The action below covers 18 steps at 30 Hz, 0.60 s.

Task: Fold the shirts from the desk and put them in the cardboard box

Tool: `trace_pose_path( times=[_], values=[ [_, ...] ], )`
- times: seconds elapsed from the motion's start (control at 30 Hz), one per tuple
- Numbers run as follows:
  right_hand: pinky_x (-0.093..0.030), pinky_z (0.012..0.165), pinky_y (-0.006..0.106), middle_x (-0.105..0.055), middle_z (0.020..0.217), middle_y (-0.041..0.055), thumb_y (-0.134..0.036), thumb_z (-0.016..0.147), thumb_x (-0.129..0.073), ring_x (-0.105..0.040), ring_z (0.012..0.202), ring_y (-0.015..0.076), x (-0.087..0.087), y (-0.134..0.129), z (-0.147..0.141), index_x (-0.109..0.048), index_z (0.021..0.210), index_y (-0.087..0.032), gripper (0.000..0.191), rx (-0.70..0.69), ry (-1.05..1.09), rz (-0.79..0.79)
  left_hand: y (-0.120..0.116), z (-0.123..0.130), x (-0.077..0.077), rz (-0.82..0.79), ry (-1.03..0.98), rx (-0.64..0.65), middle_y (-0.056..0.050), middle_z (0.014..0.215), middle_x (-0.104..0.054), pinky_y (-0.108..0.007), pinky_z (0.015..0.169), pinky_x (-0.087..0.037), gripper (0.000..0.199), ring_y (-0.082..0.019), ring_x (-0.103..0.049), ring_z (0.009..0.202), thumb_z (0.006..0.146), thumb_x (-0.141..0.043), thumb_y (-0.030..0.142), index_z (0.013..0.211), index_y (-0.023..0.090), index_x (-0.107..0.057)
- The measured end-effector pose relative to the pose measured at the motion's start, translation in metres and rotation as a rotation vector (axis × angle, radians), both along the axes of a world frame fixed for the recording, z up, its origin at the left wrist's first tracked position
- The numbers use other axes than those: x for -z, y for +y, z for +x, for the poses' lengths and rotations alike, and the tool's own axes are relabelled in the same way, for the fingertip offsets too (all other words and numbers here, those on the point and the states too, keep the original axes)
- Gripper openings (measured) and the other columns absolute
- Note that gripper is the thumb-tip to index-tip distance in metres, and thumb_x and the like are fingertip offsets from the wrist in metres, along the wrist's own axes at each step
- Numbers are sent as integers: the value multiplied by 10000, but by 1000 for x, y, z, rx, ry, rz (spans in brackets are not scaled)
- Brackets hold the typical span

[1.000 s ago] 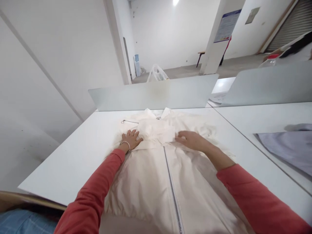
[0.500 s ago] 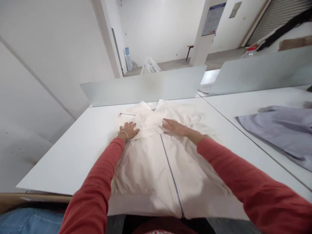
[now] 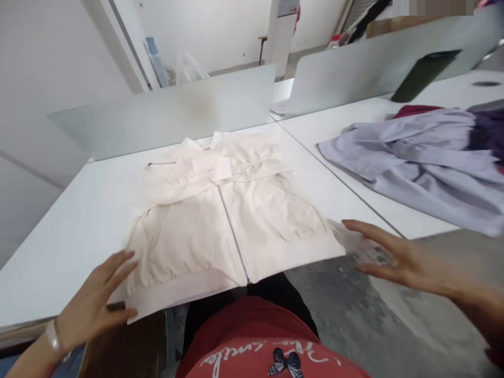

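A cream zip-up jacket (image 3: 275, 210) lies face up on the white table, its sleeves folded across the upper part and its hem along the front edge. The dark zipper (image 3: 232, 226) runs down its middle. My left hand (image 3: 92, 299), a bracelet at the wrist, is beside the left hem corner with thumb and fingers apart. To the right of the other hem corner, my right hand (image 3: 397, 260) hangs with thumb and fingers spread, somewhat blurred. No cloth shows between the fingers of either hand.
Lavender cloth (image 3: 425, 157) is heaped on the adjoining table at right, with red and dark purple fabric behind. Frosted partitions (image 3: 177, 115) line the far table edge. A dark green bin-like container (image 3: 421, 79) stands at back right. A plastic bag (image 3: 191, 68) shows behind the partition.
Both hands have left the jacket's upper part and come down towards me, spreading out to the two hem corners. The view has swung right and down, showing more lavender cloth.
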State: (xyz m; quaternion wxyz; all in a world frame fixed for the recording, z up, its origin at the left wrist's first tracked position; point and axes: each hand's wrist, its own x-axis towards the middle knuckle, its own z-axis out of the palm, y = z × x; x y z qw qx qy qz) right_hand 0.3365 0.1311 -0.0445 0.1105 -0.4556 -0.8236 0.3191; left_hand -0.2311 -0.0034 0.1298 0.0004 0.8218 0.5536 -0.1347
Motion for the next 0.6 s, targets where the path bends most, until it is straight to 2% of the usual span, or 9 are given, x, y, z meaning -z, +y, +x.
trace_pose_path(
  times=[0.1, 0.17, 0.23, 0.33, 0.43, 0.53, 0.6],
  values=[
    [-416, 945, 390, -313, 1369, 97, -458, 779, -498, -379, 1202, 268, 5, -20, -9, -207, 1364, -244, 687, -82, -41, 166, -38, 6, 15, 5, 61, 102, -111, 1331, -362, -427, 907, -408, 778, -322, -366, 1193, 689, -539, 536, 1347, 244, -243],
    [-407, 938, 405, -306, 1367, 112, -419, 805, -468, -378, 1200, 268, 8, -22, -16, -224, 1359, -229, 634, -109, -63, 255, -48, 6, 27, 47, 94, 139, -117, 1305, -391, -423, 901, -415, 718, -321, -372, 1189, 737, -524, 417, 1360, 231, -219],
    [-411, 919, 408, -338, 1344, 123, -384, 832, -425, -403, 1175, 265, 10, -20, -22, -288, 1332, -213, 546, -123, -82, 328, -51, 6, 35, 85, 111, 136, -117, 1286, -412, -421, 914, -409, 666, -306, -383, 1185, 764, -452, 219, 1374, 220, -182],
    [-418, 894, 399, -404, 1293, 124, -349, 860, -370, -447, 1122, 250, 12, -16, -32, -386, 1274, -198, 441, -141, -99, 391, -50, 7, 39, 109, 122, 109, -92, 1272, -438, -396, 950, -390, 758, -262, -401, 1176, 672, -351, 5, 1378, 216, -171],
    [-439, 857, 395, -479, 1219, 113, -367, 859, -370, -490, 1048, 245, 13, -13, -38, -481, 1189, -196, 388, -171, -69, 430, -47, 10, 39, 144, 128, 121, -66, 1205, -508, -357, 952, -398, 780, -222, -449, 1124, 610, -318, -56, 1343, 207, -274],
    [-466, 810, 383, -537, 1129, 115, -363, 847, -375, -523, 976, 239, 13, -11, -40, -541, 1111, -187, 358, -180, 5, 435, -47, 12, 38, 154, 120, 128, -59, 1121, -567, -329, 943, -411, 661, -193, -484, 1066, 643, -324, -43, 1251, 192, -428],
    [-480, 789, 368, -558, 1090, 112, -324, 839, -373, -536, 952, 231, 13, -11, -39, -563, 1082, -190, 336, -192, 53, 413, -49, 12, 38, 149, 100, 85, -64, 1095, -579, -326, 939, -417, 591, -185, -488, 1048, 667, -332, -24, 1195, 189, -494]
  ],
)
